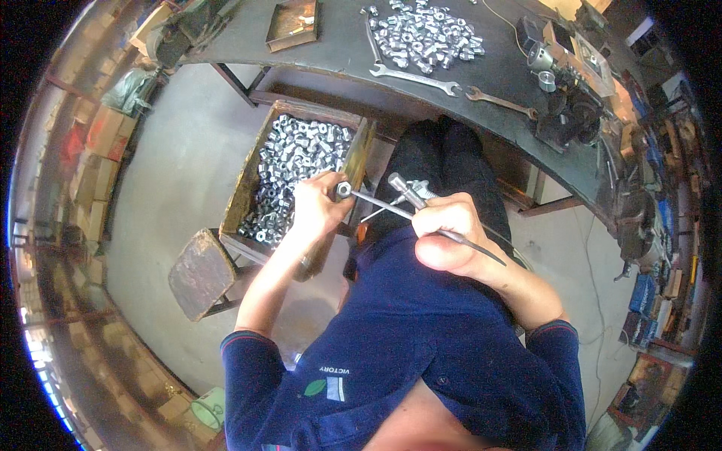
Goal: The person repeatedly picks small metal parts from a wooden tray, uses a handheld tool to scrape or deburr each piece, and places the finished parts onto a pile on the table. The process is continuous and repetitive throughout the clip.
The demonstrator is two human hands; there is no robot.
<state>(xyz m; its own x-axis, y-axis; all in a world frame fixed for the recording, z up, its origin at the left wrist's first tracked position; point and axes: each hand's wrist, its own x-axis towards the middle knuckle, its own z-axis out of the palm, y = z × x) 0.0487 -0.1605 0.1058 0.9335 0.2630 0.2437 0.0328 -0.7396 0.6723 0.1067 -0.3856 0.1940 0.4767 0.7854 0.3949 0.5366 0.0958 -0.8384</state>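
Note:
My left hand (pixel 317 203) is closed around a shiny hex metal fitting (pixel 344 189), its open end facing right. The fitting is beside the right wall of a wooden crate (pixel 242 197) full of similar metal fittings (pixel 301 150). Closed over my lap, my right hand (pixel 450 225) grips a long thin dark rod (pixel 382 204). The rod's tip reaches to the fitting's end; whether it is inside I cannot tell. A short silver cylindrical piece (pixel 407 190) also sticks out from the right fist; its kind is unclear.
On the dark workbench (pixel 338 56) ahead lie a heap of metal fittings (pixel 425 37), a shallow tray (pixel 292 26) and wrenches (pixel 415 79). Machinery (pixel 564 98) stands at the bench's right. A worn stool (pixel 201 272) is left of the crate; shelves line both sides.

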